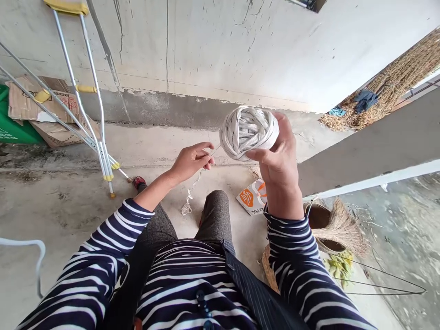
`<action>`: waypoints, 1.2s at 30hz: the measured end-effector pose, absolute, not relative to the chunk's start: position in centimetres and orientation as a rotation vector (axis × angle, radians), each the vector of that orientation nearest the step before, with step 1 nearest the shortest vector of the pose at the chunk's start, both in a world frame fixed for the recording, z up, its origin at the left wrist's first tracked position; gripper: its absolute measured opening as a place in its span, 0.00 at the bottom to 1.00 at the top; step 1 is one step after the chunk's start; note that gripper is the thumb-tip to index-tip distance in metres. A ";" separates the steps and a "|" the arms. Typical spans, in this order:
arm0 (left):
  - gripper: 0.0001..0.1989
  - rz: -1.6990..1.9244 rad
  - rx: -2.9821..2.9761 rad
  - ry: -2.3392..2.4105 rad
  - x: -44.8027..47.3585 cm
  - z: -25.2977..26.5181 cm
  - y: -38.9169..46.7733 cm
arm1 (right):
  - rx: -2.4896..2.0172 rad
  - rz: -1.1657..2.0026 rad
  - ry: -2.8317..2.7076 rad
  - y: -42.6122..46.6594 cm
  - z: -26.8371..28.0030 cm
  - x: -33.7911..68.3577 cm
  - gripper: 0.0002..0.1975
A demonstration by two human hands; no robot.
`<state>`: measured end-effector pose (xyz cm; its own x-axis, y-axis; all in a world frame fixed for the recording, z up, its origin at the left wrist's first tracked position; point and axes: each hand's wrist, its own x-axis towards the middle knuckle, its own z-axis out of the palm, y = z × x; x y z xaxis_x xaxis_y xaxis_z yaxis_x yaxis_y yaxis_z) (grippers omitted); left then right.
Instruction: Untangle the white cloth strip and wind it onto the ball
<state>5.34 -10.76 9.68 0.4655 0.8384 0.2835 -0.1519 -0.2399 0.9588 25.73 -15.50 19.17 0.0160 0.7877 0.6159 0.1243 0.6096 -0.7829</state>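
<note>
A ball of white cord (249,133), flat and ribbon-like with dark streaks, is held up in front of me. My right hand (280,151) grips it from the right, thumb below and fingers behind. To the left of the ball, my left hand (194,161) pinches a thin strand that runs across to the ball. Below the left fingers the strand's loose tail (188,195) hangs and ends in a small tangle (186,209) near the floor. The far side of the ball and most right-hand fingers are hidden.
Metal crutches (92,105) lean on the wall at left, by flattened cardboard (48,105). An orange-and-white bag (252,197) lies on the floor. A straw broom (343,229) rests by a round container (316,215) at right, near a low wall (371,142). Dried stalks (395,78) are heaped beyond.
</note>
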 end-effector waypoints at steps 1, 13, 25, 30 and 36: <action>0.16 1.071 1.537 0.608 5.5 10.1 -11.0 | -0.813 0.594 -1.487 -15.2 19.7 25.8 0.35; 0.17 0.956 1.343 0.596 4.5 13.1 -10.1 | -0.770 0.578 -1.475 -15.4 23.5 24.8 0.32; 0.23 0.491 1.093 0.371 4.2 9.1 -11.7 | -0.742 0.856 -1.436 -15.2 22.5 23.9 0.36; 0.21 0.658 1.087 0.455 3.8 7.8 -13.7 | -0.783 0.701 -1.468 -13.7 20.8 24.5 0.37; 0.19 0.673 1.118 0.484 3.4 7.6 -16.2 | -0.826 0.748 -1.485 -12.0 17.5 24.9 0.40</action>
